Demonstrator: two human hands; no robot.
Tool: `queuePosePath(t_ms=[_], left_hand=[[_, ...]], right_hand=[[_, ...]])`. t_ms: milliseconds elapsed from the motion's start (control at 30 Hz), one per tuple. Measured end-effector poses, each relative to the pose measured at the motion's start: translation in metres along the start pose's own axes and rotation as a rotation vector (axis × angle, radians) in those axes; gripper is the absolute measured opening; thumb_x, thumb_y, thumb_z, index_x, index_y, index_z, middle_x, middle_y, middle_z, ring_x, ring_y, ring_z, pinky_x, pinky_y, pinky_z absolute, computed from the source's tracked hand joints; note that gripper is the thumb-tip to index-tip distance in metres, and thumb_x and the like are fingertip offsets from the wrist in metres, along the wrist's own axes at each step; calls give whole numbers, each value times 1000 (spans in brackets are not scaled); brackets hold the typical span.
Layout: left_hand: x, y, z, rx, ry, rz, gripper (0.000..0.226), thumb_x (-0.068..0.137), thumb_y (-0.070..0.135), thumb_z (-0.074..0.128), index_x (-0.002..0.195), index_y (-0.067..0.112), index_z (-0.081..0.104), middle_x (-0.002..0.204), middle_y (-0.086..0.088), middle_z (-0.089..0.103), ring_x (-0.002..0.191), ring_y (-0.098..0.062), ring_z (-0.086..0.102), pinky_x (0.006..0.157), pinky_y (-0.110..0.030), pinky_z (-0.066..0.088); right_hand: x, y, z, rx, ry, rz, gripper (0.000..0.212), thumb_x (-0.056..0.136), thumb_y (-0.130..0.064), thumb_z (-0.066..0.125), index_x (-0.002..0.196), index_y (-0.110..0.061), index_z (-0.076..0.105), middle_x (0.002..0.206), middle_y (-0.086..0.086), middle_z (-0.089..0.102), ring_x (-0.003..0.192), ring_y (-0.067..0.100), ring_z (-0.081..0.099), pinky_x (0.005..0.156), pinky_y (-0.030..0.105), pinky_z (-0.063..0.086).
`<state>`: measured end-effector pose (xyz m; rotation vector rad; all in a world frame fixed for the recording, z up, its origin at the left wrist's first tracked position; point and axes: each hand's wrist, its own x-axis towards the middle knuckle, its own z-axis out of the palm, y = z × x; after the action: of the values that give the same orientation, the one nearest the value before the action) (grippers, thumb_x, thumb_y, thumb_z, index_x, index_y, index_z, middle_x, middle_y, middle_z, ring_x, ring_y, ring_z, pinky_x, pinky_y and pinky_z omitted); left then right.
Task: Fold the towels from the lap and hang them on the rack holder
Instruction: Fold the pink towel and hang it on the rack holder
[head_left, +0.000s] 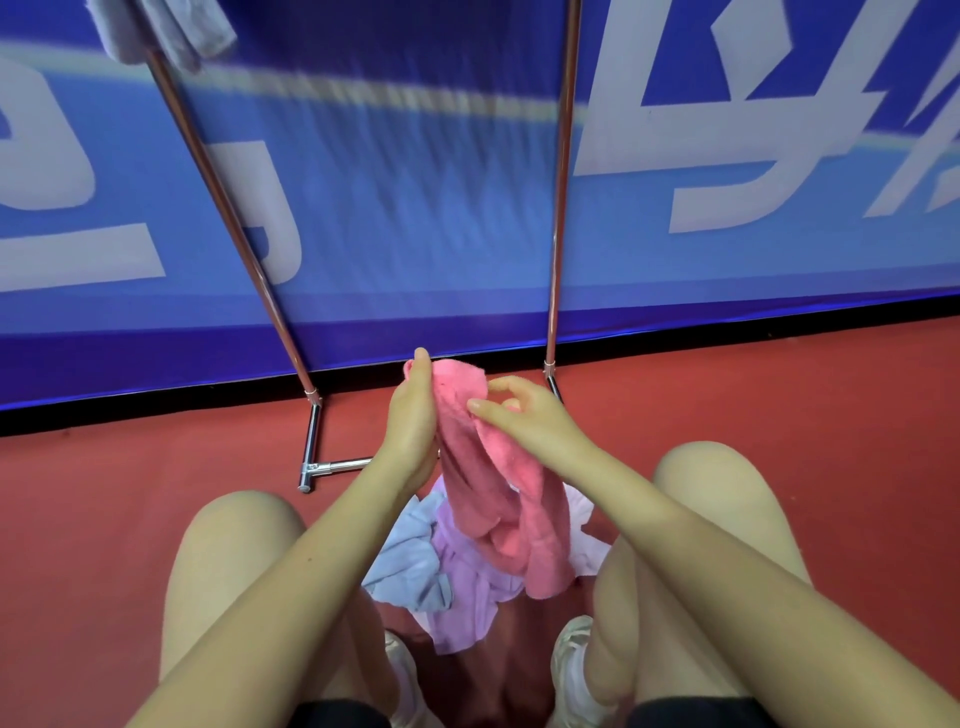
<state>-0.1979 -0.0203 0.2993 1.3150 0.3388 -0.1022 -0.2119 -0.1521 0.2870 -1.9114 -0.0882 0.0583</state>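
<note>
Bare arms with no sleeves showing, bare knees, what looks like dark shorts (337, 714) at the very bottom edge, plus pale off-white sneakers (571, 660) with white socks (576, 680) poking out.

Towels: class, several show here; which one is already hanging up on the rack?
The grey towel, draped over the rack at top left. The pink towel is in both hands; the blue and lilac ones lie between the knees.

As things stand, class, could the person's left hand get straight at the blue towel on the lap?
Probably not yet. The left hand grips the pink towel, so it is occupied. The blue towel lies uncovered just below that forearm, so the path itself looks free.
</note>
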Motion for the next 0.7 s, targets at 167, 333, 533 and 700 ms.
queuePosePath(t_ms=[167,333,533,700], left_hand=[[3,2,-3,-77,7,-4,41,101,44,40,97,11,63,90,-4,68,77,-11,63,69,-25,51],[2,5,-4,-164,-9,-20,34,102,40,42,95,13,61,91,-3,68,79,-10,65,76,-26,52],[1,7,-5,-231,-20,-17,33,102,38,43,97,11,62,91,-4,69,79,-11,66,75,-26,53],[1,13,-13,-329,-138,-48,20,101,25,46,91,15,61,97,-7,66,95,-18,63,96,-36,48]], right_hand=[[-2,-3,4,14,-43,-30,28,90,-12,60,64,-23,57,66,-12,56,59,-10,49,64,7,37],[3,-5,-2,130,21,-24,25,91,-12,56,67,-18,58,70,-3,55,71,7,48,67,20,38],[-4,-2,9,158,-148,55,25,96,-20,51,73,-15,61,74,-5,58,66,-4,52,67,16,43],[1,-5,4,255,-21,25,18,96,-13,51,82,-9,62,74,-3,59,69,2,53,70,24,43]])
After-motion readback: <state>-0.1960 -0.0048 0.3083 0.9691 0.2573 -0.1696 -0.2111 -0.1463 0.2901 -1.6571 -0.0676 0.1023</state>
